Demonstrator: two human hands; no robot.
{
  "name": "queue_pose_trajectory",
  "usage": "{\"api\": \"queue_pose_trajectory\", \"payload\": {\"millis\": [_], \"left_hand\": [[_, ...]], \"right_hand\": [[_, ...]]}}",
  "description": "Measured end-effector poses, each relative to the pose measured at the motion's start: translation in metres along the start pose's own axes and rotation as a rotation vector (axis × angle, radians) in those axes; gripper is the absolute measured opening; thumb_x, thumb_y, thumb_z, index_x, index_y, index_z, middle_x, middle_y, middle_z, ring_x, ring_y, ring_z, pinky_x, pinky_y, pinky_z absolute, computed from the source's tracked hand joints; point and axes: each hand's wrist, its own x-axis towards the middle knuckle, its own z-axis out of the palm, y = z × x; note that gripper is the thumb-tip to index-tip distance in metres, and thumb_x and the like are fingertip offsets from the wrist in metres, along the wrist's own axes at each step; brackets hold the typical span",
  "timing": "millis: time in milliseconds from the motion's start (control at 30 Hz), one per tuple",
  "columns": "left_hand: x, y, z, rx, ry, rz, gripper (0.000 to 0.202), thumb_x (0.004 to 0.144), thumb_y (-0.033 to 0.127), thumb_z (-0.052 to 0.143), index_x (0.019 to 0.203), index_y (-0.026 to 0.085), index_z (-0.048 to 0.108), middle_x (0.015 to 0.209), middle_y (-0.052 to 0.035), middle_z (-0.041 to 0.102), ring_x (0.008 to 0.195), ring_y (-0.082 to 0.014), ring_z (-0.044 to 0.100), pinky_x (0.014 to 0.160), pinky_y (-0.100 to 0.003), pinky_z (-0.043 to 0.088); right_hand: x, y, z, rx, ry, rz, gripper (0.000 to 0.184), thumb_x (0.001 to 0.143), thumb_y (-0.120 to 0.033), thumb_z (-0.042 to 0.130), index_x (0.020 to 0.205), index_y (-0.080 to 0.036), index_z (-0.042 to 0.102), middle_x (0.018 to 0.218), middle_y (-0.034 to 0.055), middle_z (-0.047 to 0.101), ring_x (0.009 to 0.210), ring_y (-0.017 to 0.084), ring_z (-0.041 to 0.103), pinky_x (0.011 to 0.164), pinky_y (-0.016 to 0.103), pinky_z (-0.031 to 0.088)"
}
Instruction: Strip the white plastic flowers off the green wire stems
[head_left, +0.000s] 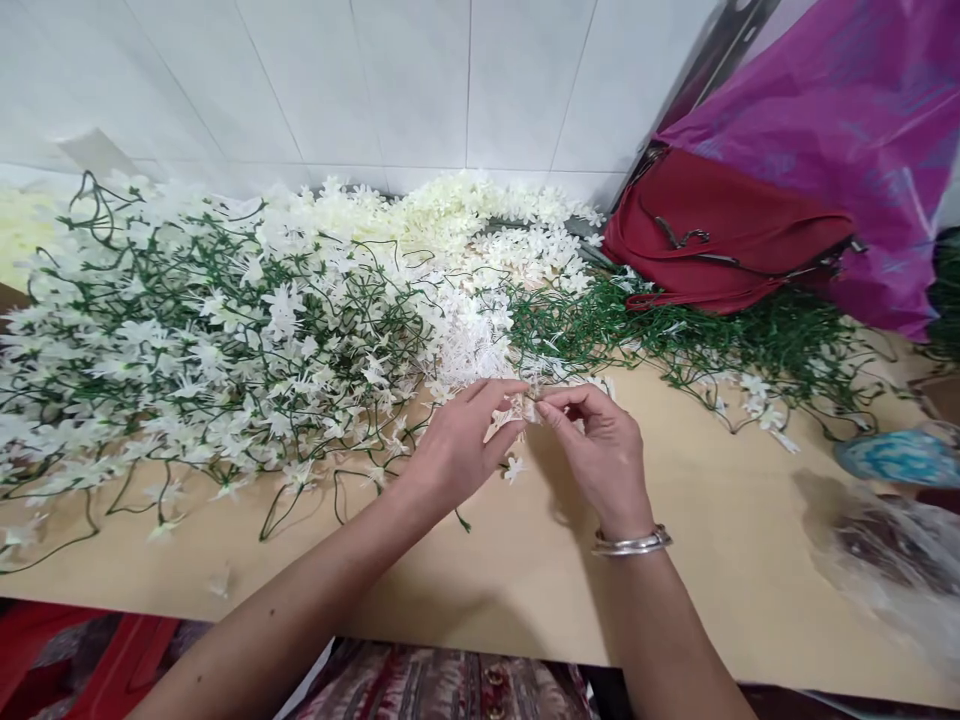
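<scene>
Two hands meet above the middle of the worktop (720, 590), with a small white flower piece (528, 408) at their fingertips. The right hand (600, 440) has thumb and forefinger pressed together on it, the other fingers curled in. On the left hand (472, 435), thumb and forefinger stand apart around the piece; whether they grip it cannot be told.

The step in hand looks like fine fingertip work on this one piece; its details are too small to make out. The next move seems to call for a light, steady pinch, with both wrists kept low.

A tangled pile of stemmed white flowers (277, 320) covers the left side, some stems looping toward the front edge. Loose white petals (472, 335) lie just beyond the hands, and cream blossoms (431, 215) run along the back edge. Bare green stems (570, 320) spread toward the right, partly under a red bag (720, 230), which would hinder drawing those out. A clear plastic bag (892, 570) sits near the right edge. One loose white flower (514, 469) lies just in front of the fingers, where a wrist could brush it.
</scene>
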Motion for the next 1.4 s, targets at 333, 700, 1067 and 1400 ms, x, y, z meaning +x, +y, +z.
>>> {"api": "queue_pose_trajectory", "payload": {"millis": [333,700,1067,1400], "left_hand": [[0.004,-0.022,0.014,-0.467,0.245,-0.196,0.016,0.091,0.032,0.071,0.1,0.018,0.072,0.083,-0.0029,0.076,0.078,-0.0154,0.072,0.07,-0.024,0.054],[0.007,-0.03,0.012,-0.68,0.419,-0.304,0.025,0.082,0.036,0.078,0.096,0.017,0.068,0.081,-0.001,0.071,0.076,-0.0143,0.071,0.068,-0.023,0.052],[0.005,-0.024,0.009,-0.683,0.433,-0.315,0.029,0.08,0.04,0.082,0.078,0.016,0.065,0.069,0.0008,0.068,0.064,-0.0116,0.066,0.062,-0.022,0.05],[0.002,-0.028,0.009,-0.744,0.315,-0.27,0.027,0.084,0.041,0.079,0.088,0.016,0.07,0.079,-0.001,0.073,0.071,-0.0131,0.071,0.07,-0.024,0.058]], "right_hand": [[-0.003,-0.001,0.007,0.148,-0.053,0.051,0.012,0.091,-0.033,0.07,0.095,-0.021,0.072,0.093,0.0044,0.073,0.085,0.02,0.066,0.077,0.034,0.052],[0.0,0.017,0.001,-0.529,0.145,-0.245,0.03,0.092,-0.008,0.048,0.096,-0.022,0.073,0.1,0.0104,0.067,0.098,0.028,0.061,0.091,0.049,0.049],[-0.004,0.014,0.012,-0.57,-0.009,-0.339,0.012,0.095,-0.017,0.061,0.099,-0.022,0.071,0.105,0.0091,0.07,0.105,0.028,0.059,0.097,0.05,0.045],[-0.005,-0.019,0.023,0.034,-0.211,-0.025,0.026,0.096,-0.036,0.065,0.119,-0.024,0.07,0.109,0.0068,0.072,0.099,0.022,0.067,0.09,0.041,0.054]]}}
